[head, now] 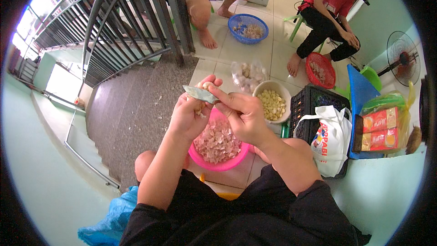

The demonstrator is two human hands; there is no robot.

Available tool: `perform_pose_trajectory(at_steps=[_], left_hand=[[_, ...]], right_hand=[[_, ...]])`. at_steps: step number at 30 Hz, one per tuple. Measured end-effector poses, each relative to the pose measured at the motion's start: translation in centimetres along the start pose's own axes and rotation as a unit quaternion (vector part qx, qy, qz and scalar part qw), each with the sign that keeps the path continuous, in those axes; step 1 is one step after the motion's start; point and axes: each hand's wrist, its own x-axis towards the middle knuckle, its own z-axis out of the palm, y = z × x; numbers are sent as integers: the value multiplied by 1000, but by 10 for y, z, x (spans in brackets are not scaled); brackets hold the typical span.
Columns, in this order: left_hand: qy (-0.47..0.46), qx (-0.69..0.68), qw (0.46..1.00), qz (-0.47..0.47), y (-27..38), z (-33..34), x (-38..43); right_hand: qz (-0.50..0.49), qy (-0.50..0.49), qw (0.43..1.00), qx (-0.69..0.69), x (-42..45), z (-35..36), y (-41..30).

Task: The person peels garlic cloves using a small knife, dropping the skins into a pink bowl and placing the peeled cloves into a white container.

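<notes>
My left hand (187, 114) holds garlic (206, 84) between its fingers, with more partly hidden under the blade. In my right hand (244, 116) is a small knife (200, 94), its blade lying across the garlic and pointing left. Both hands are raised above a pink basin (218, 168) heaped with garlic skins (216, 140). Just beyond my right hand stands a cream bowl (289, 99) of peeled garlic cloves (269, 104). Behind that, a clear plastic bag (248, 75) with whole garlic bulbs rests on the floor tiles.
A black crate (300, 104) with a white tote bag (329, 140) stands at my right. Dark stairs (126, 119) descend at my left beside a metal railing (136, 13). Two people sit opposite, near a blue basket (248, 40) and a red basket (321, 70); one holds a knife.
</notes>
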Motion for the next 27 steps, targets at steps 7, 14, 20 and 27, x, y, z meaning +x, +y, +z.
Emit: perform_pose_trajectory(at_steps=[7,14,20,27], left_hand=[[-29,-16,999,12,1,7,-2],[-14,-15,1000,20,5,7,-4],[-32,7,999,20,5,12,-3],[27,96,993,63,2,4,3]], right_hand=[[-6,48,988,146,-6,18,2],[184,20,812,553,-10,11,-4],[237,49,715,656,-3,-2,8],[305,109,688,649,0,17,32]])
